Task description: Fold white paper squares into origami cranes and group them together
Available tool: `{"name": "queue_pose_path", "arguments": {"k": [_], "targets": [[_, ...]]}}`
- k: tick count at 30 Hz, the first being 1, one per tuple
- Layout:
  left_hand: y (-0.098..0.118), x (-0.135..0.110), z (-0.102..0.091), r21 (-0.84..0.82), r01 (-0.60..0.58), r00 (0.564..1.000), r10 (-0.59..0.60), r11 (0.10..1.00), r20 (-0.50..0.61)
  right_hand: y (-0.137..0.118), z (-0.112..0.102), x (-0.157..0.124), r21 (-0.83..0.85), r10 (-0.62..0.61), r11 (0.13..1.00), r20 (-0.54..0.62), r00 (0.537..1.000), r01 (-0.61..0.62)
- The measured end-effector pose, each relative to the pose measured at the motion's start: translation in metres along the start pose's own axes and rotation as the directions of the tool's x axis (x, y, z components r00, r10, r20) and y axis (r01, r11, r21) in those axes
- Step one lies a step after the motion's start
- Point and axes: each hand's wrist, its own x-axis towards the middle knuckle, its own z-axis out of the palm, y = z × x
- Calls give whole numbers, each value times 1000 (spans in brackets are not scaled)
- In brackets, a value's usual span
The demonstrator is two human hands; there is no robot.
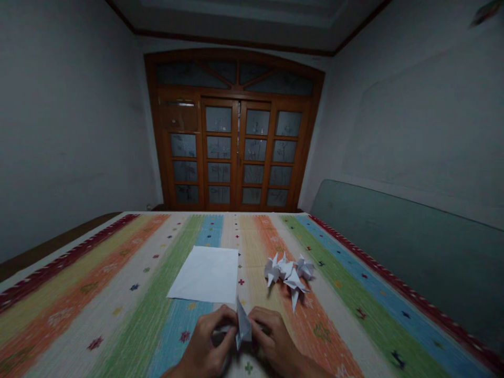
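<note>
A folded white paper figure point(243, 325) is pinched upright between the left hand point(207, 341) and right hand point(273, 338), both closed on it, above a striped woven cover point(118, 315). Folding is judged under way, with further creasing required. A blank sheet point(205, 275) and paper cranes point(287, 273) are noted ahead.

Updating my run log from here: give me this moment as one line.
Hands: left hand and right hand hold folded white paper | Nearby: white paper sheet; paper cranes | Surface: striped cloth
</note>
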Motion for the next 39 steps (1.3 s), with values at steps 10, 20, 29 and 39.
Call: {"name": "queue_pose_path", "arguments": {"k": [10, 20, 29, 39], "targets": [[-10, -2, 3, -132, 192, 975, -205, 973, -92, 2, 3, 0, 203, 111, 974, -50, 993, -98], [-9, 6, 4, -430, 287, 897, -398, 856, -195, -11, -2, 3, 162, 23, 987, -49, 999, -15], [-17, 9, 5, -393, 350, 918, -395, 850, -37, -8, -2, 1, 130, -14, 991, -114, 993, 28], [-19, 9, 5, -466, 340, 931, -361, 817, 46, -5, -2, 1, 76, 13, 997, -123, 992, -3]]}}
